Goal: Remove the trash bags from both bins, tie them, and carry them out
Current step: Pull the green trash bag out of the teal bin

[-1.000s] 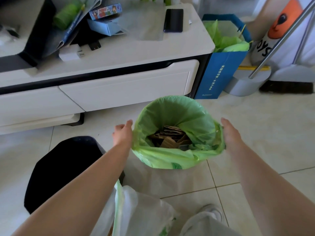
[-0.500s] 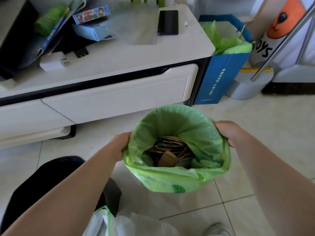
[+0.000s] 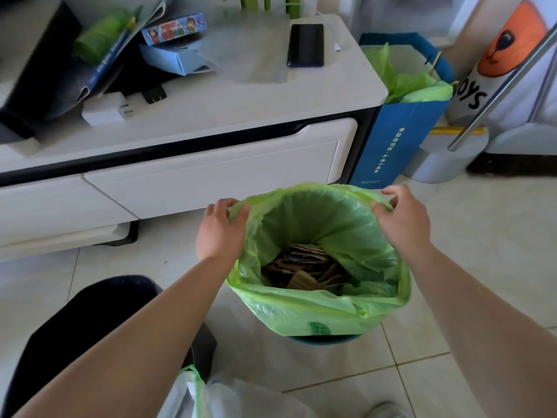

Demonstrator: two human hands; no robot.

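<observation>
On tiled floor (image 3: 482, 267), crinkled translucent green trash bag (image 3: 316, 309), cardboard scraps (image 3: 304, 267) inside.

Thin, crinkled green plastic bag (image 3: 316, 312); glossy tiled floor (image 3: 482, 236); scraps (image 3: 304, 267) inside, seemingly cardboard.

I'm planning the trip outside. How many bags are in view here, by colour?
Green trash bag, gripped by left hand and right hand: 1
White bag: 1
Blue paper bag, green plastic inside: 1
Total: 3
</observation>
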